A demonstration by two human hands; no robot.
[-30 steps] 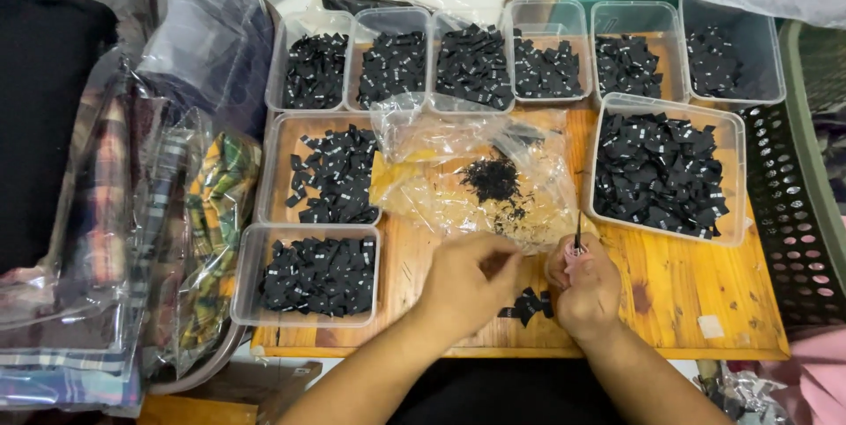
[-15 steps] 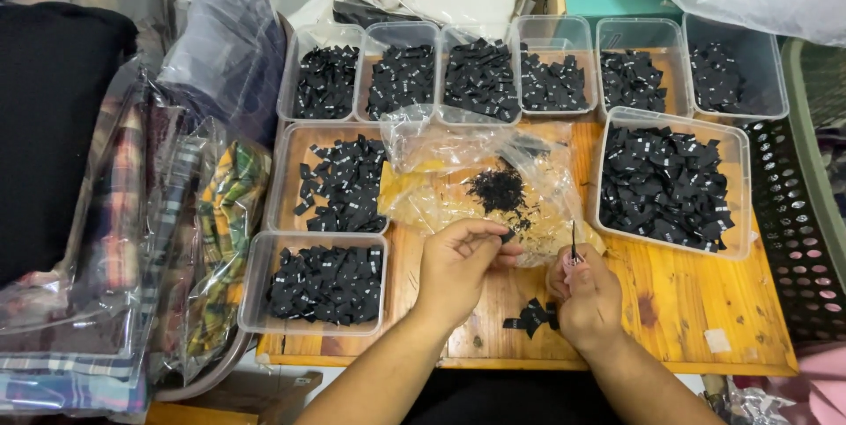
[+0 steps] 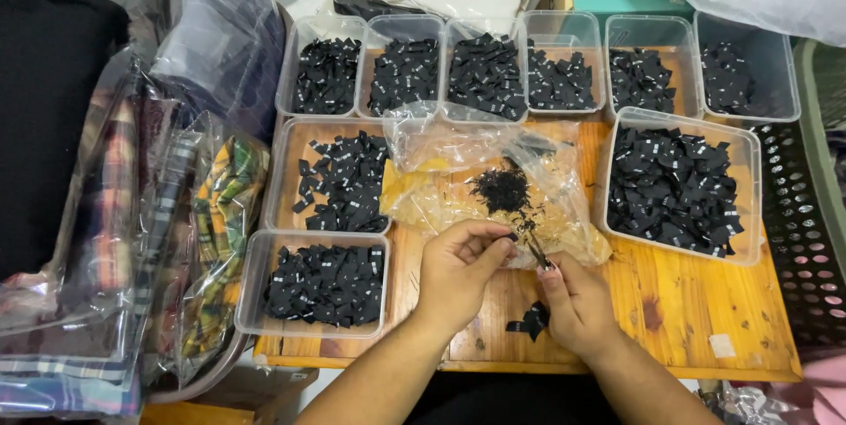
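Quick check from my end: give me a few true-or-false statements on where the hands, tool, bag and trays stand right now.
1. The left hand pinches a small black piece. True.
2. The right hand is empty. False: it holds a thin dark tool.
3. The clear plastic bag holds a heap of dark scraps. True.
4. Every clear tray is empty. False: they hold small black labels.
5. A few black pieces lie on the wooden table near the right hand. True.
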